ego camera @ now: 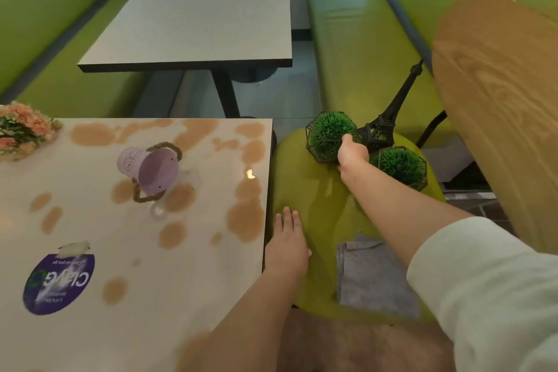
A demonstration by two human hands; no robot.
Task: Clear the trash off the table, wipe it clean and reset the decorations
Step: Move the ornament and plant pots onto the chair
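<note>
The table at my left is covered with brown spill stains. A purple bucket with a rope handle lies tipped on it, beside a clear glass. A crumpled paper scrap lies near a round purple sticker. On the green seat to the right stand two green ball plants in black wire frames, one and another, and a black tower model. My right hand grips the nearer plant's frame. My left hand rests flat on the seat by the table edge. A grey cloth lies on the seat.
A bunch of pink and orange flowers stands at the table's far left corner. A second grey table stands beyond, between green benches. A wooden chair back rises at the right.
</note>
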